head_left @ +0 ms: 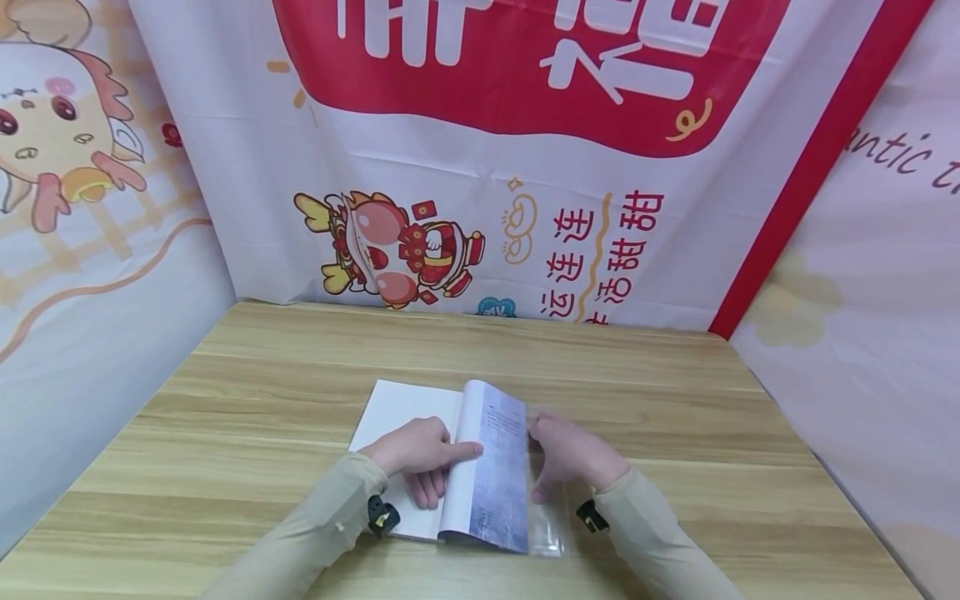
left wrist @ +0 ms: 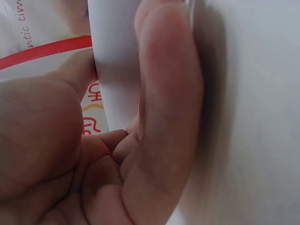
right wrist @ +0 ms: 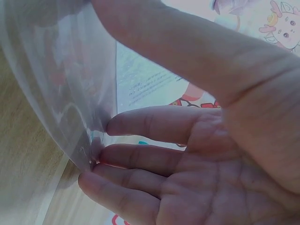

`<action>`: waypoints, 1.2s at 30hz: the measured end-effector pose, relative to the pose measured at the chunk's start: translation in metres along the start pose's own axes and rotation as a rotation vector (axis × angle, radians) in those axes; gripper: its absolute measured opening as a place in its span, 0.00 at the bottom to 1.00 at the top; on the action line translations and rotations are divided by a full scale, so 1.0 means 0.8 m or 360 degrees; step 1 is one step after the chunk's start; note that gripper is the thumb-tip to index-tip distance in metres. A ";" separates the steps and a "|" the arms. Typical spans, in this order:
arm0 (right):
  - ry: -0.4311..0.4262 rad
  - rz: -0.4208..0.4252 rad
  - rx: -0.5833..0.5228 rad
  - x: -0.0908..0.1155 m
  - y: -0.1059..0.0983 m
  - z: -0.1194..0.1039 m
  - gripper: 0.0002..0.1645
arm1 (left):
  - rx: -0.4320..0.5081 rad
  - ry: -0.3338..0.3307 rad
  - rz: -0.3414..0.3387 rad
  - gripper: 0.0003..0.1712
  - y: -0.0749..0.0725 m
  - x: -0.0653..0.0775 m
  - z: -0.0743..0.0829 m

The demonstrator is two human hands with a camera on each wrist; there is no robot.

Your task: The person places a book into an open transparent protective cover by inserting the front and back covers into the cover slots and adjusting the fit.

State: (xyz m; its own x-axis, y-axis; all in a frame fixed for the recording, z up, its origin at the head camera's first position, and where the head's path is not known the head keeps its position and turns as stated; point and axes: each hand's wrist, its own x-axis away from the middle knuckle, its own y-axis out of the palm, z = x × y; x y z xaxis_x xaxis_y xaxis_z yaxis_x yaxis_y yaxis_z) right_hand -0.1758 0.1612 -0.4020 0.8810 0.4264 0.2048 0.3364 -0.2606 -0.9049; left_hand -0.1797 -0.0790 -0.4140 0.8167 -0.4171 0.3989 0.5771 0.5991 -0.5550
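A book [head_left: 408, 408] lies opened on the table, its left side a blank white page. Its blue-purple printed flap [head_left: 501, 467] curls up and over toward the right. My left hand [head_left: 420, 454] holds this turned part, thumb on top and the other fingers behind it; the left wrist view shows the white curved sheet [left wrist: 117, 70] between thumb and fingers. A clear plastic book cover [head_left: 546, 529] extends past the flap's right edge. My right hand [head_left: 570, 454] touches this film [right wrist: 70, 84], thumb and fairly straight fingers spread well apart along it.
The wood-grain table [head_left: 637, 367] stretches around the book on all sides. Behind it hangs a white and red printed cloth [head_left: 465, 150], with more printed cloth [head_left: 97, 200] along the left and right sides.
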 end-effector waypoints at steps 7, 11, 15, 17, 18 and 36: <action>-0.0017 0.0002 0.0001 0.001 -0.001 -0.001 0.40 | -0.0001 0.0001 0.0017 0.34 0.000 0.000 0.000; -0.0016 0.0006 -0.0007 0.002 -0.002 -0.003 0.41 | -0.0002 -0.0013 0.0035 0.34 0.001 0.001 0.001; -0.0027 0.0019 -0.0002 0.002 -0.002 -0.003 0.40 | 0.0006 -0.0012 0.0038 0.34 0.002 0.001 0.002; -0.0038 0.0025 0.0005 0.002 -0.002 -0.003 0.38 | 0.0016 -0.0005 0.0034 0.34 0.002 0.001 0.002; -0.0041 0.0026 0.0007 0.002 -0.002 -0.003 0.37 | 0.0020 -0.0003 0.0030 0.34 0.002 0.001 0.002; -0.0025 -0.0016 0.0046 -0.002 0.001 -0.001 0.43 | 0.0093 -0.0009 -0.0104 0.33 -0.006 0.005 0.002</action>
State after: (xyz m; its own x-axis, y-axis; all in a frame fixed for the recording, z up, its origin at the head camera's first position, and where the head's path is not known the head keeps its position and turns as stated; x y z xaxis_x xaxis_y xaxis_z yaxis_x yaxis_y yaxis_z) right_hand -0.1763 0.1595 -0.4029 0.8723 0.4426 0.2079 0.3350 -0.2312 -0.9134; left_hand -0.1792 -0.0828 -0.4087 0.7773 -0.4527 0.4369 0.6274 0.6096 -0.4846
